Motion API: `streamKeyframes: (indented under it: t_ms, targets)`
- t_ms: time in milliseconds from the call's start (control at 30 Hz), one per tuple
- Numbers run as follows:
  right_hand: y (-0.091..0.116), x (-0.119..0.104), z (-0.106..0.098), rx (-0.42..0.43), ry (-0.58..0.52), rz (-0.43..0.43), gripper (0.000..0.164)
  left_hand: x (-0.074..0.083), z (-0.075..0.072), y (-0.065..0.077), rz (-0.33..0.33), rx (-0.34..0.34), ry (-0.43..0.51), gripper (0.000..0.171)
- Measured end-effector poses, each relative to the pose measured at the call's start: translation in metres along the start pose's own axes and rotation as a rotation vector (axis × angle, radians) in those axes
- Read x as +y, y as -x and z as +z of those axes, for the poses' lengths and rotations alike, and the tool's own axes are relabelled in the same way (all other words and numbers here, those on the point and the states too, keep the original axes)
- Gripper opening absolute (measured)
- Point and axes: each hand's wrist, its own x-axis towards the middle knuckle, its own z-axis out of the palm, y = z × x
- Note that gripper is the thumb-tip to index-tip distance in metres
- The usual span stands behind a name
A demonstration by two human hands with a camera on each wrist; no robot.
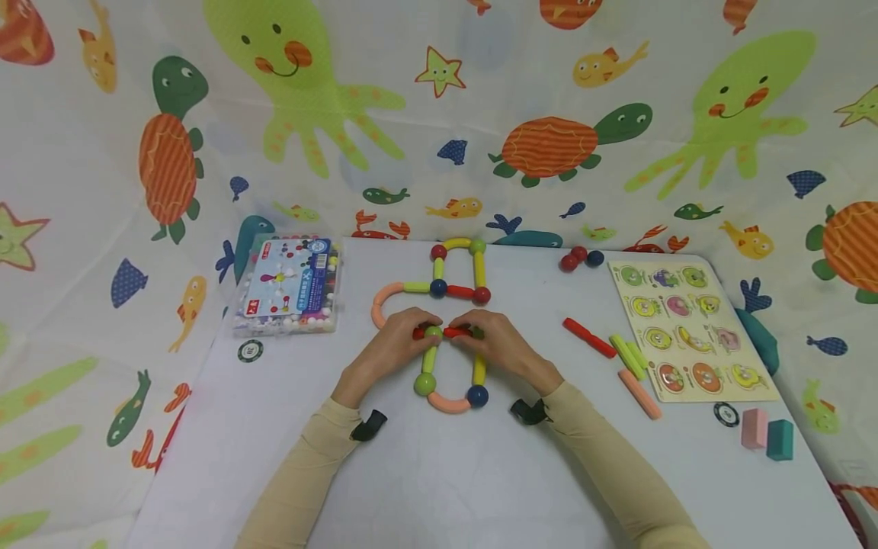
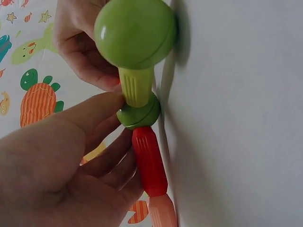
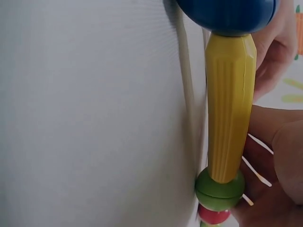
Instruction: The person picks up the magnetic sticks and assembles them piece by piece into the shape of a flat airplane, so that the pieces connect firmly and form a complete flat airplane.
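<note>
My left hand (image 1: 394,339) pinches a green ball (image 1: 434,333) in the lower loop of a figure made of balls and rods. My right hand (image 1: 504,345) holds a red rod (image 1: 454,332) with thumb and fingertips, close to that ball. In the left wrist view, a lime rod (image 2: 136,87) joins the held ball to a larger green ball (image 2: 135,33). Another red rod (image 2: 150,161) and a peach curved rod continue from it. The right wrist view shows a yellow rod (image 3: 229,104) between a blue ball (image 3: 229,14) and a green ball (image 3: 220,191).
The figure's upper loop ends in a yellow curved rod (image 1: 458,243). A bead box (image 1: 288,286) stands left. At right lie loose balls (image 1: 579,254), red rods (image 1: 588,338), lime rods (image 1: 627,357), a peach rod (image 1: 640,394), a picture board (image 1: 658,278) and two blocks (image 1: 754,428).
</note>
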Motion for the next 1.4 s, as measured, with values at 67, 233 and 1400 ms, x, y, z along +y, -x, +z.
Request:
streamKeyframes:
  t_ms: [67, 233, 1400]
  targets:
    - [0.000, 0.000, 0.000, -0.004, 0.007, -0.004, 0.028, 0.001, 0.000, 0.000, 0.004, 0.004, -0.002, 0.032]
    - [0.000, 0.000, 0.001, 0.004, 0.015, -0.019, 0.027, 0.004, 0.005, -0.002, -0.013, 0.002, -0.026, 0.031]
    - [0.027, 0.013, -0.013, 0.100, -0.067, 0.189, 0.035, 0.020, 0.010, 0.010, -0.020, 0.159, -0.219, 0.025]
